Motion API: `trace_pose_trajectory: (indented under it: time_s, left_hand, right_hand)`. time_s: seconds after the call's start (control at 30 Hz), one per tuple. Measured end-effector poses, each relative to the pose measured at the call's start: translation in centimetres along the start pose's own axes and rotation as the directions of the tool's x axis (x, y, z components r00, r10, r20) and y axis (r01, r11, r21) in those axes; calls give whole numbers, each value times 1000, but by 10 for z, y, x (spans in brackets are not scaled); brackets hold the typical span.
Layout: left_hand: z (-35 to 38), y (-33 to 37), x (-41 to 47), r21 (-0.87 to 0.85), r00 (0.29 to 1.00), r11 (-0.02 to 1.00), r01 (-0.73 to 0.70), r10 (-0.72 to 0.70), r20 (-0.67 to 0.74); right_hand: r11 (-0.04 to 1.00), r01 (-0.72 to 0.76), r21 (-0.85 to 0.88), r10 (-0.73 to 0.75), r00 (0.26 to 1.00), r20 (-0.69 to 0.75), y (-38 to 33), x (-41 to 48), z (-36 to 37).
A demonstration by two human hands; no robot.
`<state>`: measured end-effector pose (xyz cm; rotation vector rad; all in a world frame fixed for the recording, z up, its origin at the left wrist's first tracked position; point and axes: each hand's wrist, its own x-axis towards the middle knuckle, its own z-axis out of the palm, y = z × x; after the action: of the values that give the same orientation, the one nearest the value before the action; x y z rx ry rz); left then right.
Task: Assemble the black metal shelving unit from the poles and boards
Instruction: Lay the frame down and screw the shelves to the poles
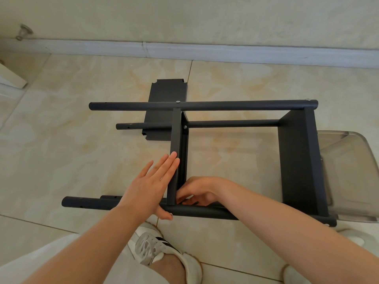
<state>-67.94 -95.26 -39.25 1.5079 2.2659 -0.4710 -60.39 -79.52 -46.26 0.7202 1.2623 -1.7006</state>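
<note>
Nearest me, a white sneaker (162,251) rests on the tiled floor (71,140). My left hand (150,186) lies flat and open against the middle board (176,156). My right hand (196,192) curls at its joint with the near pole (201,212); its grip is unclear. Beyond lies a loose board (164,92).

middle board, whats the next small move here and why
Probably fasten the middle board to the near pole. The far pole already shows a screw head where the board meets it, while at the near end the left hand lies flat against the board and the right hand fingers work at that joint.
</note>
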Motion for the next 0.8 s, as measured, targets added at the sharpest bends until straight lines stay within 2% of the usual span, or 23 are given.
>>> trace_pose_trajectory:
  time_s: [0.23, 0.5, 0.7, 0.8]
  left_hand:
    - [-1, 0, 1, -11, 1000, 1000, 2, -2, 1]
    - [0, 1, 0, -5, 1000, 1000, 5, -5, 5]
    - [0, 1, 0, -7, 1000, 1000, 2, -2, -8]
    - [0, 2, 0, -2, 1000, 1000, 2, -2, -7]
  right_hand:
    - [1000, -25, -9, 25, 999, 47, -3, -6, -9]
    - [999, -14, -46, 14, 1000, 2, -3, -2, 0]
    - [999, -24, -26, 25, 998, 53, -5, -7, -8]
    - [998, -23, -58, 25, 999, 30, -6, -8, -8]
